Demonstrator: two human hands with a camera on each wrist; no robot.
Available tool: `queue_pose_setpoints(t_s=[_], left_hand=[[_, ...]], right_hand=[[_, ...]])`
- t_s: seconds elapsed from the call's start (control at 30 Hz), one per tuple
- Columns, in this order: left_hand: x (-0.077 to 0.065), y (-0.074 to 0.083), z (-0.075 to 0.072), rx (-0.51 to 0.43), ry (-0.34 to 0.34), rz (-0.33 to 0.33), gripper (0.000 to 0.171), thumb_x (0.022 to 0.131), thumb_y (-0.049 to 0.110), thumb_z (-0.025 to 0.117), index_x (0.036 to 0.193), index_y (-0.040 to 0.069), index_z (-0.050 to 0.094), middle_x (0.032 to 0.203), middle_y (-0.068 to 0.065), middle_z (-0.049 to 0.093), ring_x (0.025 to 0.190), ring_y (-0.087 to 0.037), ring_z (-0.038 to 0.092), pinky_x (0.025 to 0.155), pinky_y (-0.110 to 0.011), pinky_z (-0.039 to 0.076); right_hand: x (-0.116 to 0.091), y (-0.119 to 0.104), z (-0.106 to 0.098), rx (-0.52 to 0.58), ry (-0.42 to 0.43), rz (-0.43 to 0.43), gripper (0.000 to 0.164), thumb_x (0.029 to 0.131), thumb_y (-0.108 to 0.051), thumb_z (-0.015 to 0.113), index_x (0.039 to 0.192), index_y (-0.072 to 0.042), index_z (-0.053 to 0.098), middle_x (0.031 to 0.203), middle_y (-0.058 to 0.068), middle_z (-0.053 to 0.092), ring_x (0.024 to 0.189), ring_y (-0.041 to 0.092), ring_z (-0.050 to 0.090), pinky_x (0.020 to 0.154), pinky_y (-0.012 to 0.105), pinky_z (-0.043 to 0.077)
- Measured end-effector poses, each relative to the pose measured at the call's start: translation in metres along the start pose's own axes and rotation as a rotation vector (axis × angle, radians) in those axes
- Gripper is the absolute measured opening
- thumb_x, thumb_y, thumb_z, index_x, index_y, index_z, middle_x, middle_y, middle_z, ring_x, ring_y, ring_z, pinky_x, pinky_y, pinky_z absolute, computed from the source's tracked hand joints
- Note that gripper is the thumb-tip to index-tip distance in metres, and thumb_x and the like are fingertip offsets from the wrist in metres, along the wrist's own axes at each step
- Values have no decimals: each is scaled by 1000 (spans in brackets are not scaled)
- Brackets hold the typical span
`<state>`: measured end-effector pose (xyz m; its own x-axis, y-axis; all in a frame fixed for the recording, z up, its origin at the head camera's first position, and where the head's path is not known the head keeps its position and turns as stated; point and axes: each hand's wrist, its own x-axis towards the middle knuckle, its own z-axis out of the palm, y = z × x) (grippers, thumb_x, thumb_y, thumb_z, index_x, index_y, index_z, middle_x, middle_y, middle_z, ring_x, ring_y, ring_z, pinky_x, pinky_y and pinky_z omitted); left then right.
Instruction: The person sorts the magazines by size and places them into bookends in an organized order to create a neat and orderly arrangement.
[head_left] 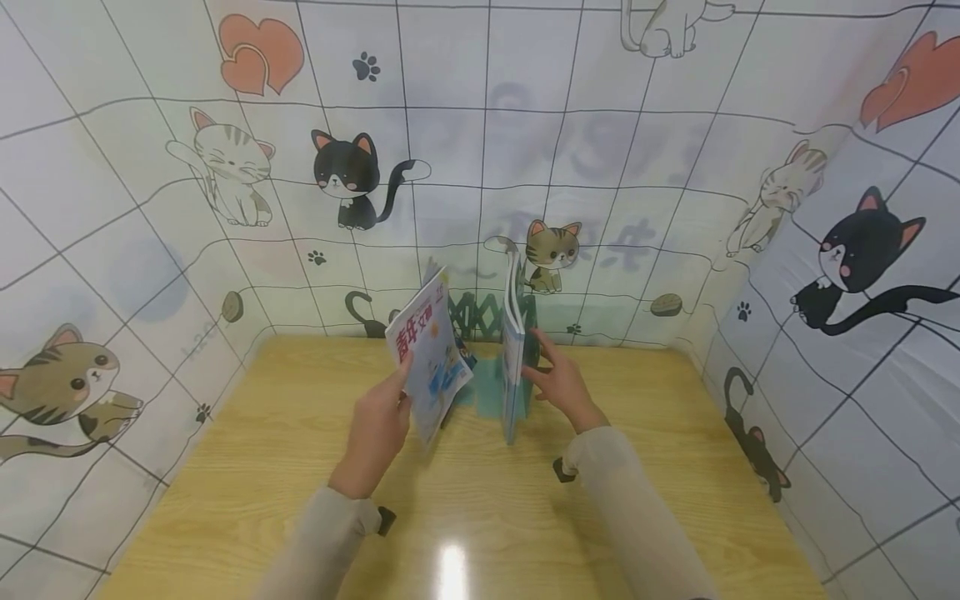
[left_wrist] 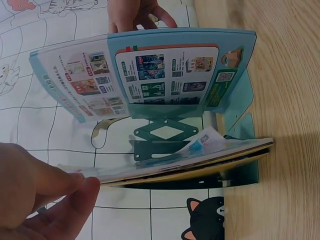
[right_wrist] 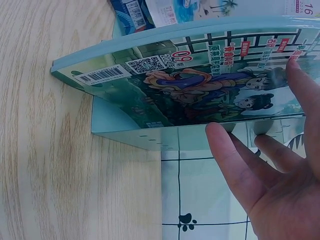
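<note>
In the head view, my left hand (head_left: 378,425) pinches the near edge of a white magazine (head_left: 432,350) with red lettering. The left wrist view shows the thumb and a finger on its edge, with a yellowish layer (left_wrist: 200,172) beneath it. Pale blue magazines (head_left: 513,350) stand upright on the right side of a green expandable bookend (left_wrist: 167,131). My right hand (head_left: 562,383) is beside them, its fingers extended and spread. In the right wrist view, its fingertips (right_wrist: 216,131) meet the edge of the illustrated cover (right_wrist: 200,85) and the bookend's side panel (right_wrist: 150,137).
The bookend stands on a wooden table (head_left: 300,375) close to the back wall. A white cloth with a grid and cartoon cats (head_left: 480,150) covers the walls behind and at both sides. Between the two magazine stacks, the bookend's lattice shows.
</note>
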<state>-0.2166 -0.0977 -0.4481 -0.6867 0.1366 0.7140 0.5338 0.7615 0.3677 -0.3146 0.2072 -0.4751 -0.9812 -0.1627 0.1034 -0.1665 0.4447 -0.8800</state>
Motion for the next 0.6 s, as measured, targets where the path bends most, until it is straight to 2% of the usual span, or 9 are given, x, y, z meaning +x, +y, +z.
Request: queue_pose_setpoints(t_s=[0.07, 0.33, 0.5, 0.6], left_hand=[[1, 1, 4, -2, 13, -2, 71, 78, -18, 68, 143, 2, 48, 117, -21, 66, 89, -31, 69, 69, -41, 58], [2, 3, 17, 34, 21, -34, 67, 82, -16, 63, 144, 4, 47, 120, -19, 65, 86, -31, 69, 69, -42, 58], [5, 7, 21, 33, 27, -52, 66, 83, -17, 60, 144, 4, 47, 123, -18, 63, 93, -31, 68, 73, -42, 58], [7, 9, 21, 41, 48, -41, 64, 82, -17, 59, 142, 1, 48, 122, -20, 64, 91, -32, 69, 70, -43, 58]], right_hand=[[0, 0, 0, -2, -2, 3, 75, 92, -24, 69, 154, -32, 27, 151, 26, 31, 117, 45, 55, 58, 38, 59], [-1, -2, 0, 3, -4, 8, 75, 92, -24, 69, 154, -33, 27, 151, 26, 31, 118, 45, 54, 58, 36, 59], [-1, -2, 0, 0, 2, 9, 74, 92, -24, 69, 153, -34, 28, 151, 26, 31, 118, 46, 54, 58, 36, 59], [-1, -2, 0, 0, 3, 13, 74, 92, -24, 69, 153, -34, 28, 151, 26, 31, 118, 45, 54, 58, 36, 59]])
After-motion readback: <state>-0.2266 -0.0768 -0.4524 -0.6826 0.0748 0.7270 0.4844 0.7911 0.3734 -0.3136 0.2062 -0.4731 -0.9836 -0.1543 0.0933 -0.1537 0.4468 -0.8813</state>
